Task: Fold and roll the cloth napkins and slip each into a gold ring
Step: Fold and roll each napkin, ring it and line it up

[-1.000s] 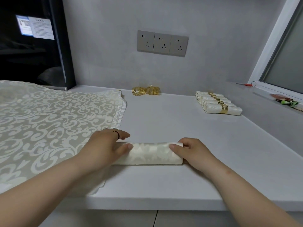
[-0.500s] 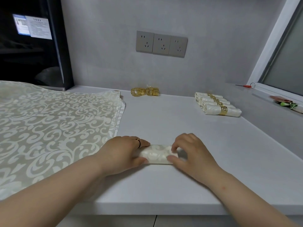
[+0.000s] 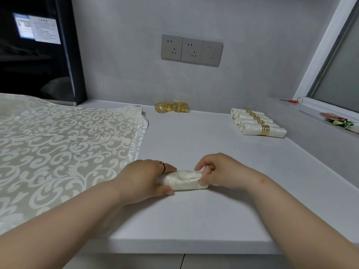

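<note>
A cream rolled napkin [image 3: 183,180] lies on the white counter [image 3: 194,148] near its front edge. My left hand [image 3: 144,178] curls round the roll's left end. My right hand [image 3: 217,171] pinches its right end between thumb and fingers. Two gold rings [image 3: 172,107] stand at the back by the wall. Several finished rolls in gold rings [image 3: 256,123] lie in a row at the back right. A stack of flat patterned napkins [image 3: 64,144] covers the left side.
A black appliance [image 3: 38,51] stands at the back left. Wall sockets [image 3: 191,49] sit above the rings. A window ledge at the right holds a red-handled tool [image 3: 291,100] and a small green item [image 3: 343,124].
Both hands have moved inward along the roll, so less of it shows between them. The right hand has gone from resting at the end to pinching it.
</note>
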`<state>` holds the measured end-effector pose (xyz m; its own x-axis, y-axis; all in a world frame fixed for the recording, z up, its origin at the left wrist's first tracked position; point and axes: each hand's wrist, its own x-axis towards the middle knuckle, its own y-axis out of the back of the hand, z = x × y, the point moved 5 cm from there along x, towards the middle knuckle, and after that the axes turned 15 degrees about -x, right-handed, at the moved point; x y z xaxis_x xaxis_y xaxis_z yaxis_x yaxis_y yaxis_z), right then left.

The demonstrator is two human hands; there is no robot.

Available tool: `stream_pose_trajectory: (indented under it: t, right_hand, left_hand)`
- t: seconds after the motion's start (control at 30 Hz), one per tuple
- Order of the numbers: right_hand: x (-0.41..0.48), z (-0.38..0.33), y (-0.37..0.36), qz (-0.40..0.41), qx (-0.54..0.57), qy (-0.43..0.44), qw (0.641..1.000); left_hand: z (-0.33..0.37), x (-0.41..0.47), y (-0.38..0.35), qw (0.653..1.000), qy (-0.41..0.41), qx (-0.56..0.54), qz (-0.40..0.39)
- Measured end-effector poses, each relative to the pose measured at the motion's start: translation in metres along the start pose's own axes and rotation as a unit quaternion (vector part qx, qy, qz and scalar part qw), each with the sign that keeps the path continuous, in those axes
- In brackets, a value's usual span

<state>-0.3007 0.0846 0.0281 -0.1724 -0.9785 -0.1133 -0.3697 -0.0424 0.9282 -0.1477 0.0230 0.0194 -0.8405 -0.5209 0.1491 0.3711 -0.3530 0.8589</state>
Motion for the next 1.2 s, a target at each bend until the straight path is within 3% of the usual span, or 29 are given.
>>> stream_pose_trajectory:
  t: [0.1,0.2,0.33,0.53,0.73,0.93,1.2]
  right_hand:
    - [0.009,0.005,0.001,-0.081,0.019,-0.051,0.995]
    - [0.012,0.0,0.002,-0.095,-0.012,-0.05,0.994]
    - [0.009,-0.001,0.002,-0.05,-0.011,-0.049,0.997]
    - [0.0,0.0,-0.002,0.029,-0.023,-0.042,0.998]
    - [-0.01,0.005,-0.009,0.107,-0.005,-0.041,0.993]
    - [0.018,0.035,0.017,0.171,0.102,-0.042,0.979]
    - [0.14,0.099,0.055,0.169,-0.09,-0.113,0.975]
  left_hand:
    - [-0.001,0.0,-0.002,1.0,-0.002,0.01,0.0]
    - [0.0,0.001,-0.002,1.0,0.003,0.021,-0.001]
    - [0.01,0.009,-0.005,0.999,-0.001,0.038,0.014]
    - [0.03,0.037,-0.024,0.999,0.013,0.036,-0.023]
    - [0.026,0.044,-0.026,0.999,0.026,-0.001,0.046]
    - [0.009,0.067,-0.015,0.996,0.05,-0.004,0.069]
    - [-0.054,0.117,0.004,0.984,0.112,-0.087,0.106]
